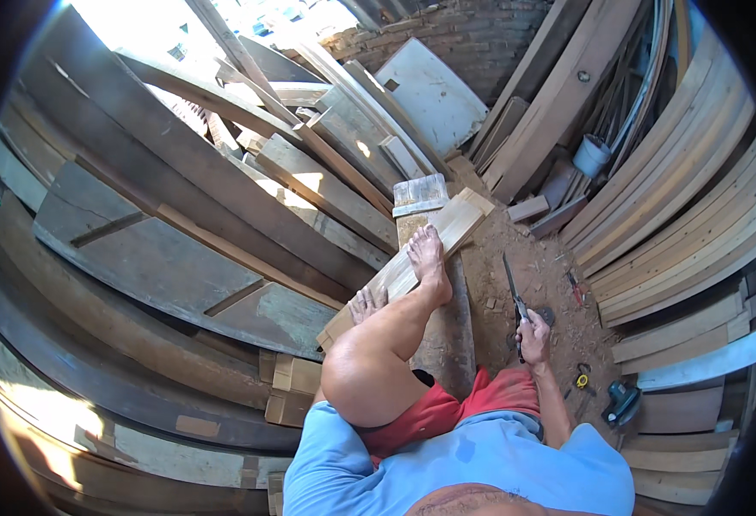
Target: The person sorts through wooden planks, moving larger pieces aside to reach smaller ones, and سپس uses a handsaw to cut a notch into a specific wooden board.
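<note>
A pale wooden board (395,277) lies slantwise across a narrow, dusty bench (451,335). My bare foot (427,256) presses down on the board's upper face. Beside my bent knee, my left hand (367,305) grips the board near its lower left end; the knee hides the palm and wrist. My right hand (534,337) is closed around the handle of a handsaw (513,284), held to the right of the bench. The saw's blade points away from me and is apart from the board.
Long planks (223,189) are stacked on the left, curved-looking boards (696,198) on the right. On the dirt floor lie a red-handled tool (577,292), a yellow tape measure (582,379) and a green power tool (623,402). A white bucket (591,156) stands farther off.
</note>
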Motion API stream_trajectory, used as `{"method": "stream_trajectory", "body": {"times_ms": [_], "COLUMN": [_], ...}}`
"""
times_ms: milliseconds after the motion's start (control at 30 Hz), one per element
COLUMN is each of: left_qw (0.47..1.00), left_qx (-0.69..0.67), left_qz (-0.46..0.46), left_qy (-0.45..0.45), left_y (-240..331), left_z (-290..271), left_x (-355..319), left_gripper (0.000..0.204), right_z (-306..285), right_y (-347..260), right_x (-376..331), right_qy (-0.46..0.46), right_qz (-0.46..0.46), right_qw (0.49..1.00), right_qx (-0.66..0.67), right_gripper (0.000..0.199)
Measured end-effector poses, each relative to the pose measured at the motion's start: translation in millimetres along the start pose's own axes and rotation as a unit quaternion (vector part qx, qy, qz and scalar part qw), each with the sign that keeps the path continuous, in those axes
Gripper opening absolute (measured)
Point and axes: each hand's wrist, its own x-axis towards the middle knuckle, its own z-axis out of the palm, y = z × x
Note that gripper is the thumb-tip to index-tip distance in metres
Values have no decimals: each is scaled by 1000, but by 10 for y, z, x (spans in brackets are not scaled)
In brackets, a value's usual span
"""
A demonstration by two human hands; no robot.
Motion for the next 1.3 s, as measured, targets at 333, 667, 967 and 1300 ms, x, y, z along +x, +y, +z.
{"method": "stream_trajectory", "body": {"times_ms": [333,667,967,1300], "left_qw": [961,996,986,952], "left_qx": [-51,-82,-148,-63], "left_qz": [-19,-42,18,138], "left_qy": [271,-2,75,266], "left_y": [1771,-116,1169,1922], "left_z": [-924,-581,-790,-1187], "left_x": [714,-61,372,193], "left_gripper": [32,26,27,29], "right_z": [-363,-589,-938,-924], "right_y": [59,87,-120,-274], "right_x": [-289,-494,-399,-641], "right_qy": [51,85,161,149], "right_qz": [0,3,-50,-53], "right_qw": [998,996,984,985], "right_qx": [-21,-19,52,71], "right_gripper": [32,33,40,27]}}
